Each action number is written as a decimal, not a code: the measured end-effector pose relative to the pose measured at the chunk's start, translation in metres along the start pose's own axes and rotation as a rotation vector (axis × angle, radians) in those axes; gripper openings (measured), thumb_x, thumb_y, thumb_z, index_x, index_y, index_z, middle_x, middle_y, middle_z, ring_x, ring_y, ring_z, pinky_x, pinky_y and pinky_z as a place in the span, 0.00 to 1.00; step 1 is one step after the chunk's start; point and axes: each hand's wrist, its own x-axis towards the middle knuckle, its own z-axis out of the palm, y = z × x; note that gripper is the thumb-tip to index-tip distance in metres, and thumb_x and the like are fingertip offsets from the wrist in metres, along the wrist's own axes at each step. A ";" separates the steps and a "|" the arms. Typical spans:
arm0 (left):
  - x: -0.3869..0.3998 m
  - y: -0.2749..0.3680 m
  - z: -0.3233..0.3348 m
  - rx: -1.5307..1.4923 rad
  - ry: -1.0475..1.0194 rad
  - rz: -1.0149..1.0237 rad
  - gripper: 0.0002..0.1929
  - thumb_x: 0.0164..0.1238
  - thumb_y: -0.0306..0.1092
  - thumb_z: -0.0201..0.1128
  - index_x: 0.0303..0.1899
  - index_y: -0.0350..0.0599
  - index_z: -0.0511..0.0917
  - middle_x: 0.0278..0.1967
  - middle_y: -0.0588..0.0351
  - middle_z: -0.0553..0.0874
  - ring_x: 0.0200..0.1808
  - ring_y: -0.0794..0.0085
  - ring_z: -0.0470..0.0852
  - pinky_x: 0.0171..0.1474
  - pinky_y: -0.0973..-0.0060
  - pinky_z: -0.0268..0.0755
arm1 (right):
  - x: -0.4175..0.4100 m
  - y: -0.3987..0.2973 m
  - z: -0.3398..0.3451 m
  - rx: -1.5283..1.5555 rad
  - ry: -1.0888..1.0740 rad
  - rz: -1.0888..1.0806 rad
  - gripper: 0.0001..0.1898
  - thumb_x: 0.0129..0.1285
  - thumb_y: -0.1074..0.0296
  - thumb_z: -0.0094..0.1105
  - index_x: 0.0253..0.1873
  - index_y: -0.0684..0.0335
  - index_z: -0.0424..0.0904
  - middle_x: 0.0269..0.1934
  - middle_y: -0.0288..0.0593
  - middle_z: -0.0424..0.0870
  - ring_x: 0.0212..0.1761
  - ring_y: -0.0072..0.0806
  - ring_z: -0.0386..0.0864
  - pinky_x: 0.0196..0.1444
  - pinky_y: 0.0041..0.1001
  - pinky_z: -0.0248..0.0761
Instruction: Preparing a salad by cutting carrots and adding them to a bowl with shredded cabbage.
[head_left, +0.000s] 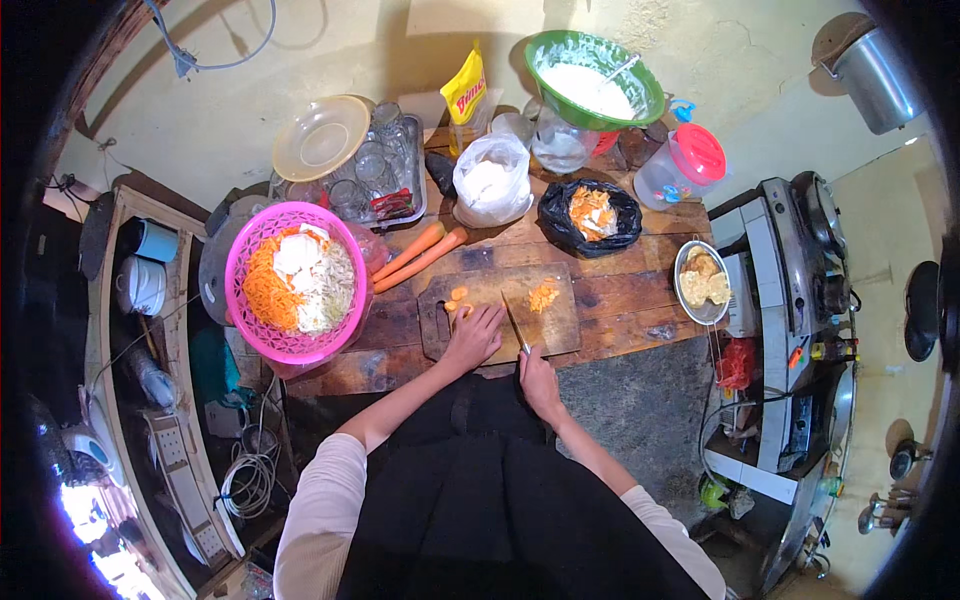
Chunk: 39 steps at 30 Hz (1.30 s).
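Note:
A wooden cutting board (555, 330) lies at the front of the plank table. My right hand (538, 379) grips the handle of a kitchen knife (515, 321), its blade pointing away from me over the board. Just left of the blade, my left hand (477, 334) rests on the board with fingers bent; whatever is under them is hidden. Several orange carrot pieces (459, 294) lie beyond my left fingers. To the right of the knife sits a small heap of chopped carrot (543, 295). Two whole carrots (420, 259) lie to the left, past the board.
On the left stands a pink basket (364, 300) of shredded vegetables. Behind the board are a white plastic bag (491, 184), a black bag (551, 225) with peelings, and a green basin (649, 94) atop a jar. A strainer (677, 281) with fried food sits at the right edge.

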 end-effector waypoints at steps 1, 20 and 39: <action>-0.001 0.000 0.001 -0.004 -0.010 -0.004 0.26 0.53 0.38 0.57 0.56 0.41 0.69 0.53 0.56 0.74 0.54 0.69 0.69 0.56 0.61 0.52 | 0.001 0.000 0.001 -0.021 -0.005 -0.007 0.14 0.68 0.62 0.40 0.39 0.70 0.61 0.20 0.63 0.75 0.23 0.59 0.75 0.23 0.51 0.66; -0.002 -0.001 0.004 0.008 0.043 -0.028 0.22 0.52 0.36 0.57 0.51 0.44 0.72 0.53 0.55 0.73 0.58 0.68 0.67 0.56 0.57 0.50 | 0.000 0.007 -0.003 0.071 0.016 -0.036 0.12 0.67 0.64 0.41 0.38 0.70 0.62 0.19 0.63 0.74 0.24 0.59 0.74 0.24 0.50 0.66; -0.005 -0.003 -0.004 -0.132 -0.022 -0.040 0.25 0.53 0.37 0.55 0.55 0.42 0.69 0.56 0.53 0.72 0.60 0.69 0.65 0.58 0.59 0.49 | 0.006 0.005 0.005 0.016 -0.001 -0.023 0.14 0.67 0.60 0.41 0.41 0.70 0.63 0.21 0.65 0.75 0.25 0.59 0.75 0.26 0.50 0.68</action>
